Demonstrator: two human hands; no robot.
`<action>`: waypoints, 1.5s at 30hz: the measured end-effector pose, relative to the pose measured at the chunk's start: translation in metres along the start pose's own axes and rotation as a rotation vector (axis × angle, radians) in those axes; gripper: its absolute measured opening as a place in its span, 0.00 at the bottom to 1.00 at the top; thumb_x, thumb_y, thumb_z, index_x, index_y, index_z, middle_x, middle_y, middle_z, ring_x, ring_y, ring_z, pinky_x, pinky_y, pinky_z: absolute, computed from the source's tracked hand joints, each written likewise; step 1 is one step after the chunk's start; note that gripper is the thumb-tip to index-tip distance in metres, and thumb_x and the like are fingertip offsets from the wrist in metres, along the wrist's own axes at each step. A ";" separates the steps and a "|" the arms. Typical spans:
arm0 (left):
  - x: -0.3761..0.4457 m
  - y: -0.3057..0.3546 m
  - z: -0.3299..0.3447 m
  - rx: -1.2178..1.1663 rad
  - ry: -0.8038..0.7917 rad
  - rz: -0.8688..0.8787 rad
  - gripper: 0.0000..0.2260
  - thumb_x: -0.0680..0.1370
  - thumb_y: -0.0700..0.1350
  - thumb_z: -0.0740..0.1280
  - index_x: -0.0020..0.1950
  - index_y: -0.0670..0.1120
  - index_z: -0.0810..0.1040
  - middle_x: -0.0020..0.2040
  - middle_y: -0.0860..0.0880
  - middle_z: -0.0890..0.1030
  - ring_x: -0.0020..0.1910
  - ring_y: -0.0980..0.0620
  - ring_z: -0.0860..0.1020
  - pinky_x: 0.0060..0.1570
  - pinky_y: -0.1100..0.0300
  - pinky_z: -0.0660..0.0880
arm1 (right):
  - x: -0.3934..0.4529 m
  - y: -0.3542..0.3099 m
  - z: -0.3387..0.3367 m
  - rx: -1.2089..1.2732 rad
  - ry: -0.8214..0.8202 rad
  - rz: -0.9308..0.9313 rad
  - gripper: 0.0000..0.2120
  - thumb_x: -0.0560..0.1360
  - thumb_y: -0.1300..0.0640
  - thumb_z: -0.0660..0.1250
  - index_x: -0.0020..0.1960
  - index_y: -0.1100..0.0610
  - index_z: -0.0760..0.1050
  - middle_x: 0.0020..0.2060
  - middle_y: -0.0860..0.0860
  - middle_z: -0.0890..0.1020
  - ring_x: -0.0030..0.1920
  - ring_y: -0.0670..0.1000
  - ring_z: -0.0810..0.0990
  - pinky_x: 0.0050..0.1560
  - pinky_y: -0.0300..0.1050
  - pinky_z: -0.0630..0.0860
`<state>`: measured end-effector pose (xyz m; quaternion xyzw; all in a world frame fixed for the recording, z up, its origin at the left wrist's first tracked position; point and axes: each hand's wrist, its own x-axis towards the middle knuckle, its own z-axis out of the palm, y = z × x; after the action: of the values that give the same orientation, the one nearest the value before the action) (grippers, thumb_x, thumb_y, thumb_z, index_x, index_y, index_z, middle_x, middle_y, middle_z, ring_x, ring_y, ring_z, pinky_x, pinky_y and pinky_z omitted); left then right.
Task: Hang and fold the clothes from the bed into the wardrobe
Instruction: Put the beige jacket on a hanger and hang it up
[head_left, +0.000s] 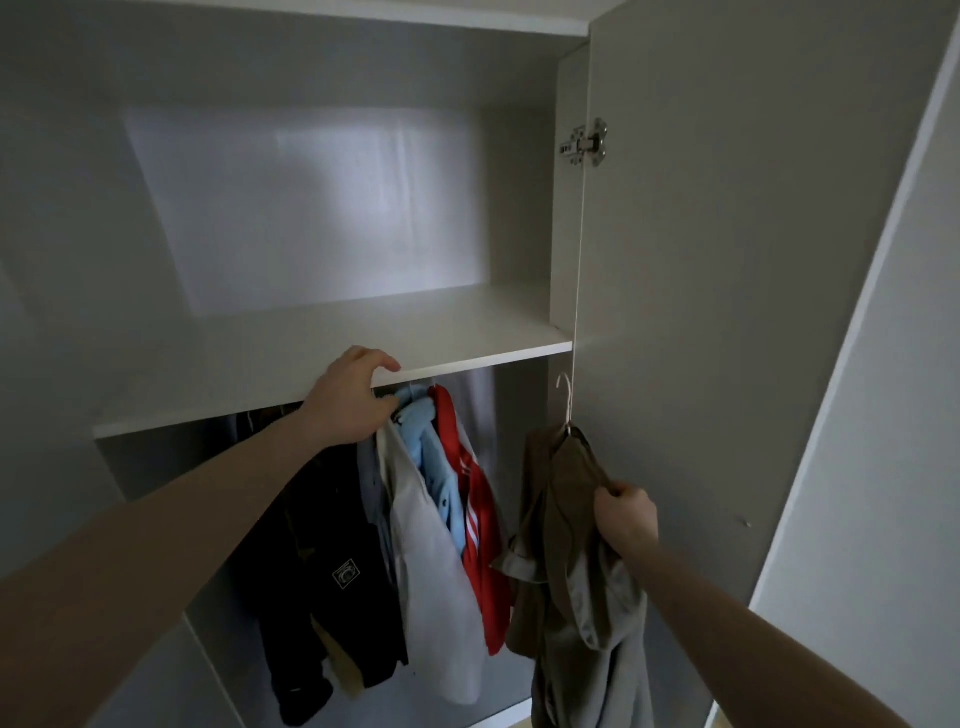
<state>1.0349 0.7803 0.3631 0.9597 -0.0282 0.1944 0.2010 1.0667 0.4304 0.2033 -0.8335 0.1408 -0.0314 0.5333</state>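
Dim, soft focus, wide-angle edge warp

Olive-brown garment (550, 519); red jacket (485, 545), white stripes; light-blue shirt (434, 467); black jacket (322, 571).

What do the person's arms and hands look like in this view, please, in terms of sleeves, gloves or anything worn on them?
Both forearms are bare all the way to the frame edges, with no sleeves showing. The left hand and the right hand wear no gloves, and no watch, bracelet or ring is visible on either. Lighting is dim, so finer details cannot be made out.
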 end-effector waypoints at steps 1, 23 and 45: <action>0.009 -0.001 0.003 0.003 -0.001 -0.003 0.19 0.76 0.45 0.73 0.66 0.48 0.77 0.65 0.46 0.73 0.62 0.47 0.74 0.60 0.56 0.69 | 0.009 -0.001 0.006 0.002 -0.008 0.003 0.14 0.78 0.57 0.63 0.58 0.60 0.83 0.53 0.61 0.84 0.56 0.62 0.81 0.51 0.45 0.71; 0.122 -0.066 0.074 0.226 -0.347 -0.269 0.32 0.83 0.66 0.51 0.84 0.55 0.51 0.84 0.48 0.50 0.83 0.46 0.50 0.81 0.52 0.46 | 0.174 -0.059 0.113 -0.098 -0.126 -0.154 0.16 0.79 0.59 0.62 0.61 0.63 0.82 0.55 0.63 0.84 0.55 0.64 0.82 0.55 0.51 0.79; 0.132 -0.087 0.089 0.362 -0.300 -0.269 0.30 0.82 0.69 0.48 0.82 0.64 0.47 0.84 0.56 0.48 0.83 0.50 0.48 0.81 0.49 0.46 | 0.245 -0.098 0.243 -0.179 -0.349 -0.227 0.14 0.82 0.59 0.58 0.51 0.65 0.80 0.48 0.59 0.80 0.56 0.62 0.81 0.49 0.43 0.71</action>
<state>1.2006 0.8278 0.3064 0.9932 0.1055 0.0233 0.0436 1.3703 0.6172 0.1626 -0.8809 -0.0463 0.0663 0.4663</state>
